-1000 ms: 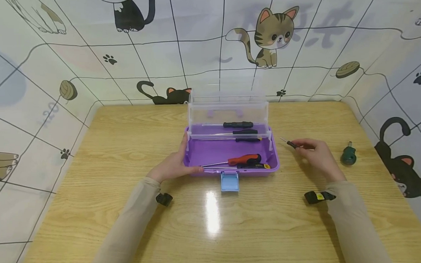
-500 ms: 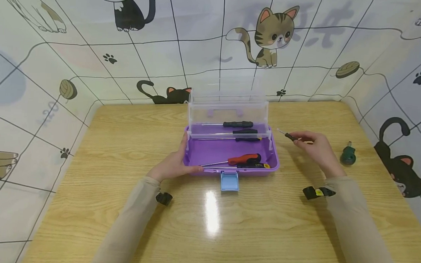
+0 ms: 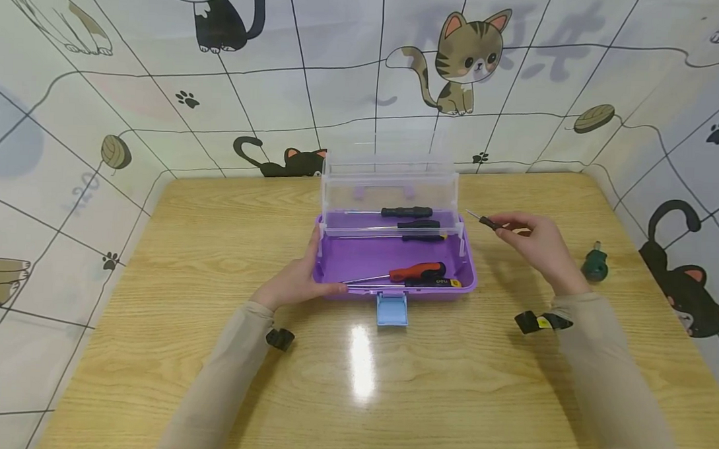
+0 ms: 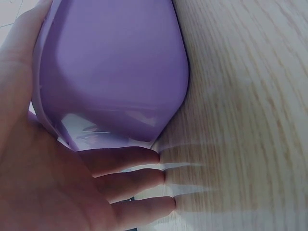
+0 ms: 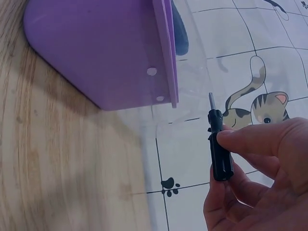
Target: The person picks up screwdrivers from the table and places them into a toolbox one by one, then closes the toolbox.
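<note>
My right hand (image 3: 537, 247) pinches a small black screwdriver (image 5: 221, 156) between thumb and fingers, its short shaft pointing up and left, just right of a purple toolbox (image 3: 358, 257). Against the box's left end rests my left hand (image 3: 294, 285), thumb along the front corner. In the left wrist view its fingers (image 4: 137, 180) extend straight past the box, close over the table. Inside the box lie a red-and-black screwdriver (image 3: 414, 272) and a black one with a yellow end (image 3: 431, 283) at the front. Several black-handled screwdrivers (image 3: 406, 212) show at the back through the raised clear lid (image 3: 390, 186).
A stubby dark green screwdriver (image 3: 596, 266) stands on the wooden table (image 3: 449, 386) at the right. The light blue latch (image 3: 392, 310) hangs down at the box's front. A cat-patterned cloth (image 3: 353, 52) rises behind the table and along both sides.
My right hand has moved up and a little left with the small black screwdriver, bringing its tip nearer the box's back right corner. The left hand and the toolbox have stayed in place.
</note>
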### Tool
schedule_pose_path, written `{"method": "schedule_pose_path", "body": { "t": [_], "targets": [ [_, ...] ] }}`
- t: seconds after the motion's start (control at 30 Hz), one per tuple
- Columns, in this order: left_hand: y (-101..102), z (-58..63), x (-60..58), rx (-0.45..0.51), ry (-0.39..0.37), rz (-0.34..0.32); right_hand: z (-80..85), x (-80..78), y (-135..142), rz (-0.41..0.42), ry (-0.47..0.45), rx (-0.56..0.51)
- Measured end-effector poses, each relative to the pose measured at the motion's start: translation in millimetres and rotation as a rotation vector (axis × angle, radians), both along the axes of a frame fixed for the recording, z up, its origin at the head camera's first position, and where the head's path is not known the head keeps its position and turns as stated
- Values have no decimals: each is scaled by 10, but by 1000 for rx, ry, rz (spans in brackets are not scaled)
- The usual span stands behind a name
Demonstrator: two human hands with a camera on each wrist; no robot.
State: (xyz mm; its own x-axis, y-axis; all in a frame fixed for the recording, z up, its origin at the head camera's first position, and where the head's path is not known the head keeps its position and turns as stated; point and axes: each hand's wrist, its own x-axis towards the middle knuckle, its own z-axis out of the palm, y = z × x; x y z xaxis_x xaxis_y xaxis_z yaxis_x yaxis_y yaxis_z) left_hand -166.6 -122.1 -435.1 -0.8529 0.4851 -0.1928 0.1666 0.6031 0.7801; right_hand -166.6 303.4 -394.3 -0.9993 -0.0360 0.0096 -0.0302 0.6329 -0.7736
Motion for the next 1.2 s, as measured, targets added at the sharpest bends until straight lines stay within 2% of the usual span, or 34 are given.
{"method": "schedule_pose_path", "body": {
  "t": [0.6, 1.2],
  "targets": [
    [-9, -6, -3, 6, 1, -4, 196, -85, -213, 58, 44, 26],
    [-7, 5, 11, 9, 3, -3, 379, -342, -400, 147, 43, 78]
  ]
}}
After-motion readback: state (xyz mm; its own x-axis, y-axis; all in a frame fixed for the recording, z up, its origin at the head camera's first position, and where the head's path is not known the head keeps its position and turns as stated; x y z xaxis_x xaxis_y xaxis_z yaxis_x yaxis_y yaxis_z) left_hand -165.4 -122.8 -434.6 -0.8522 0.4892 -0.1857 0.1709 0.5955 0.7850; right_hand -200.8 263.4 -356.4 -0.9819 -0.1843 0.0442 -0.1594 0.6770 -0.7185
